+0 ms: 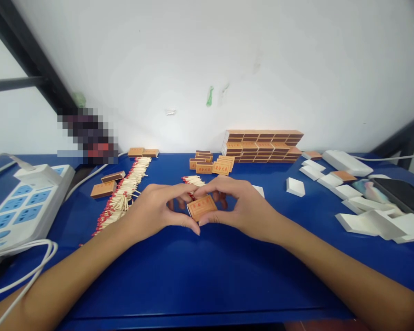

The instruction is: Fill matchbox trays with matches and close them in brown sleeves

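Between my two hands is a small orange-brown matchbox (pixel 203 208), its printed face toward me and a little tilted. My right hand (pixel 239 204) is closed on it, thumb at the lower edge and fingers behind. My left hand (pixel 158 206) curls around its left side, with the thumb below and the index finger along the top. Just behind the box, a small pile of red-tipped matches (pixel 193 179) is partly covered by my fingers. A long row of loose matches (pixel 124 195) lies beyond my left hand. A white piece (pixel 258 191) shows partly behind my right hand.
Stacked matchboxes (pixel 262 147) stand against the wall, with flat sleeves (pixel 223 164) beside them. White inner trays (pixel 362 204) lie at the right near a dark phone (pixel 400 193). At the left are a power strip (pixel 31 202) and white cables (pixel 37 266) on the blue table (pixel 200 280).
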